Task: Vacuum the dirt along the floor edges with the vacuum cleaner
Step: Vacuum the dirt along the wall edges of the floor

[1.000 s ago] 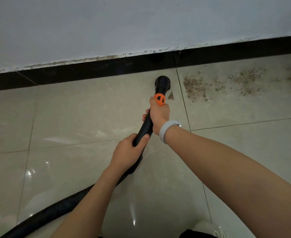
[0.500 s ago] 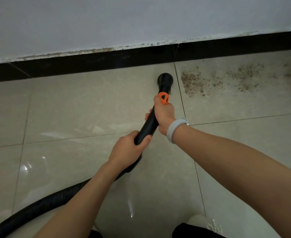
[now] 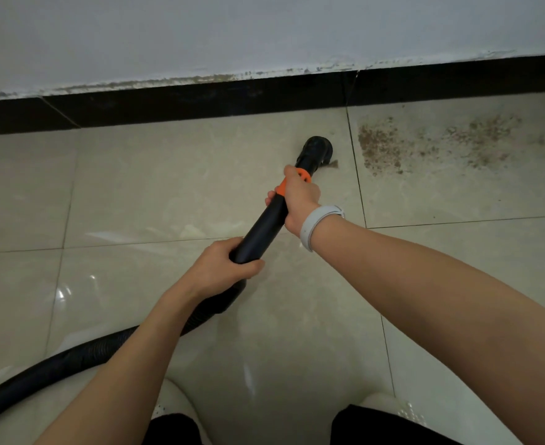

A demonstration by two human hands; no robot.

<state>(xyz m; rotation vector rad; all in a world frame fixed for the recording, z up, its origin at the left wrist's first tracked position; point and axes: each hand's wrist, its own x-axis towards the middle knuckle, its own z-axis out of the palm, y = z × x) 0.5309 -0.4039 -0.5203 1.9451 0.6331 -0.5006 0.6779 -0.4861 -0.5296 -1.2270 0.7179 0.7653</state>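
Beige tiled floor (image 3: 168, 194) meets a grey-white wall (image 3: 264, 30) at a black skirting strip (image 3: 200, 101), whose upper edge shows chipped, stained paint. A black corrugated vacuum hose (image 3: 56, 364) curves in from the lower left and joins a rigid black wand (image 3: 263, 226) angled up toward the skirting. The left hand (image 3: 224, 268) grips the wand at its lower end, fingers wrapped round it. The right hand (image 3: 300, 195) grips the wand higher up, at an orange collar (image 3: 301, 175); a pale wristband (image 3: 316, 223) sits on that wrist. The round black nozzle (image 3: 316, 149) rests on the tile near the skirting, left of a grout line. Brown dirt (image 3: 380, 149) lies scattered on the adjoining tile to the right, with one small patch (image 3: 330, 163) touching the nozzle.
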